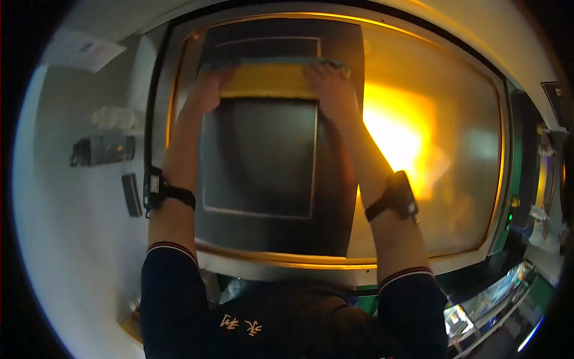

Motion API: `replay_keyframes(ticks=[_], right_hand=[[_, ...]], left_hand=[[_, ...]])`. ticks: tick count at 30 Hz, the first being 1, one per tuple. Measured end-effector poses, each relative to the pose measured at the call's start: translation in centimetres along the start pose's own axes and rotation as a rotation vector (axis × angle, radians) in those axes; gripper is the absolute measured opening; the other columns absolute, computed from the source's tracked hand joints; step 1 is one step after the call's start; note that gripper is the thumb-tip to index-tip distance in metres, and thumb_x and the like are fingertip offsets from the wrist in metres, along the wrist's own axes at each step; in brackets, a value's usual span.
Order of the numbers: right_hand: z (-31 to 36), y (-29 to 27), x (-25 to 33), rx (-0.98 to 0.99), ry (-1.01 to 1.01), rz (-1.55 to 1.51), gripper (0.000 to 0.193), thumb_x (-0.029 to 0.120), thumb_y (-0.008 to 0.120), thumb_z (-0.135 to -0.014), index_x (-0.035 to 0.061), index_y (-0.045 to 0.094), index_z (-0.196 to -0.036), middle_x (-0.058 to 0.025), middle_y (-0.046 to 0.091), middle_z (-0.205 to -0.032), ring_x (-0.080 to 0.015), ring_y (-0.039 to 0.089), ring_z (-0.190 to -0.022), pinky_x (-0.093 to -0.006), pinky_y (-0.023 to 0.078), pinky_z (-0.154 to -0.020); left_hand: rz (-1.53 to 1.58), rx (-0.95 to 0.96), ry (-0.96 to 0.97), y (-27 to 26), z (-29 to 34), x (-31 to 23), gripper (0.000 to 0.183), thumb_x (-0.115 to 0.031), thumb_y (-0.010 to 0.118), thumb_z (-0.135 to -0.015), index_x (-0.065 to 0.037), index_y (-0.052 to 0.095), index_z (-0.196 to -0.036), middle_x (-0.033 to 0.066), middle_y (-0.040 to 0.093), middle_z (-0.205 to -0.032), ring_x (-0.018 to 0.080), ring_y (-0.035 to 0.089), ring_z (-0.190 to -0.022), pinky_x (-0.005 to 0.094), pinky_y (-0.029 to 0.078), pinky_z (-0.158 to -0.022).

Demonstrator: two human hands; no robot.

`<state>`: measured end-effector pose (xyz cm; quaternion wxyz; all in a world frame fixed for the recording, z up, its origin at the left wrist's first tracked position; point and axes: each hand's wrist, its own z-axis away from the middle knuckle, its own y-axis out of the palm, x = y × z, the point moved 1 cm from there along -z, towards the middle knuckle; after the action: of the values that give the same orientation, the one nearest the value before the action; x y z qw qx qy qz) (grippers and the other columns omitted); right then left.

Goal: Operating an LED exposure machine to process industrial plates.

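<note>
On your far left, a white sheet (84, 51) lies on the pale surface (72, 209), and nearer to you along it are a blurred whitish object (113, 118), a dark cylindrical object (104, 151) and, nearest of these, a slim dark block (131, 195) beside the frame. Your left forearm, with a black device (156, 187) strapped at the wrist, reaches away over the left side of the metal-edged frame (287, 261). At its end your left hand (210, 88) is clamped on the left end of the yellow bar (269, 81), whose far edge is greyish blue. The bar lies crosswise over the far part of the dark sheet (272, 236), crossing a thin pale rectangular outline; you cannot tell from this angle whether it presses on the sheet or sits just above. Your right hand (330, 90) is clamped on the bar's right end, fingers over its far edge, well apart from your left. To the right of the dark sheet, a bright yellow glow (394, 131) fills part of the frame behind your right forearm, which carries a second black device (402, 194). Beyond the frame's right side shines a small green light (509, 218).
</note>
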<state>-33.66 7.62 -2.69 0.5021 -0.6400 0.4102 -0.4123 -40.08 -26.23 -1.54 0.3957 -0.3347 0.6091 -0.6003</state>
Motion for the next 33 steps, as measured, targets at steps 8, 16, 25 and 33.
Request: replay_keyframes(ticks=[8, 16, 25, 33], right_hand=[[-12.2, 1.2, -13.5, 0.014, 0.009, 0.041, 0.075, -0.007, 0.05, -0.076, 0.0199, 0.045, -0.145, -0.0041, 0.048, -0.149, -0.0251, 0.042, -0.138, -0.0421, 0.036, -0.113], [-7.7, 1.8, -11.3, -0.046, -0.016, -0.023, 0.052, 0.002, 0.05, -0.083, 0.0149, 0.059, -0.133, -0.0106, 0.058, -0.137, -0.0314, 0.054, -0.126, -0.0407, 0.043, -0.107], [32.0, -8.0, 9.4, 0.337, -0.209, -0.292, 0.055, 0.018, 0.059, -0.087, 0.0188, 0.049, -0.141, -0.0118, 0.05, -0.142, -0.0321, 0.051, -0.125, -0.0508, 0.039, -0.109], [28.4, -13.7, 4.7, 0.197, -0.018, -0.183, 0.059, 0.009, 0.063, -0.08, 0.0238, 0.053, -0.136, -0.0063, 0.052, -0.14, -0.0298, 0.045, -0.131, -0.0488, 0.041, -0.107]], left_hand=[[-0.057, 0.051, -0.03, -0.4, -17.9, -0.1, 0.073, 0.003, 0.056, -0.084, -0.033, 0.043, -0.146, 0.0126, 0.052, -0.143, 0.0332, 0.053, -0.127, 0.0519, 0.051, -0.095], [-0.076, -0.012, -0.046, 1.1, -13.4, -1.0, 0.066, 0.003, 0.051, -0.086, -0.027, 0.044, -0.145, 0.016, 0.049, -0.144, 0.0419, 0.051, -0.127, 0.0573, 0.046, -0.1], [0.033, 0.624, 0.058, -6.1, 24.7, -15.0, 0.078, -0.015, 0.065, -0.08, -0.019, 0.033, -0.152, 0.0145, 0.038, -0.153, 0.0439, 0.037, -0.138, 0.0568, 0.037, -0.11], [0.178, 0.356, 0.031, -5.8, 26.7, -20.3, 0.086, -0.008, 0.073, -0.072, -0.022, 0.036, -0.149, 0.0008, 0.043, -0.151, 0.0411, 0.041, -0.133, 0.0604, 0.042, -0.102]])
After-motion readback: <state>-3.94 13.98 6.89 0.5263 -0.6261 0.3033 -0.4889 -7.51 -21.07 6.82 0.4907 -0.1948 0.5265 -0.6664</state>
